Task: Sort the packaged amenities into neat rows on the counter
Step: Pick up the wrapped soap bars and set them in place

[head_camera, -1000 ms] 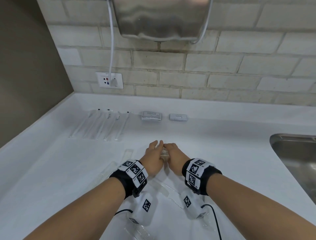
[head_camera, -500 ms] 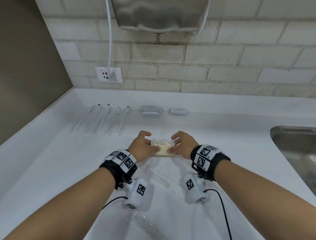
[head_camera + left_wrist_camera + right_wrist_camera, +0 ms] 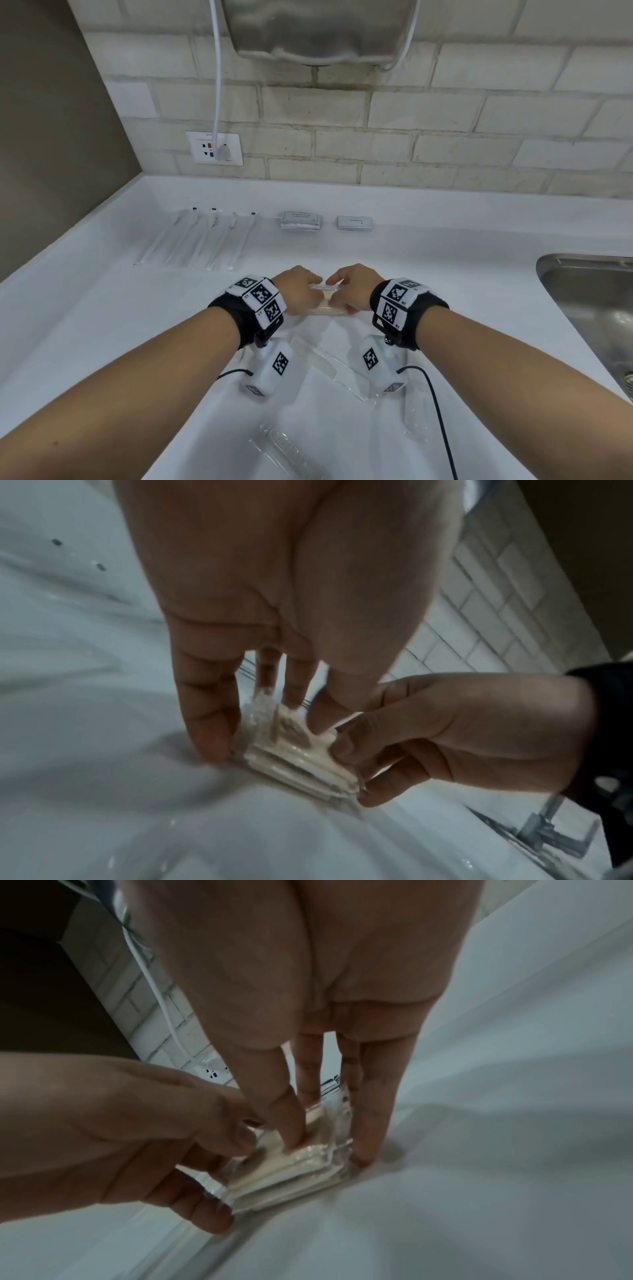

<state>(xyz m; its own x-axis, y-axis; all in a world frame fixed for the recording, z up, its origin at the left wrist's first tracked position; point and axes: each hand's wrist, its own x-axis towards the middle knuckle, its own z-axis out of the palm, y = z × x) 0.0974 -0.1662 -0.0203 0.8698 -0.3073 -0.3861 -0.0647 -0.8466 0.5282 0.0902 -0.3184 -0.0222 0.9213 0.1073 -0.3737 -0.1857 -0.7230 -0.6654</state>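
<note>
both hands meet at the middle of the white surface (image 3: 102, 325), around a small stack of cream packets in clear wrap (image 3: 325, 310). the left hand (image 3: 298, 291) pinches its left end, the right hand (image 3: 356, 291) its right, fingers curled round the stack. far left lie wrapped toothbrushes (image 3: 198, 240), with two flat sachets (image 3: 301, 221) beside them.

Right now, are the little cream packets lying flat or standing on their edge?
Standing on edge. The cream packets are bunched upright on the counter, pinched between the left hand and right hand.
</note>
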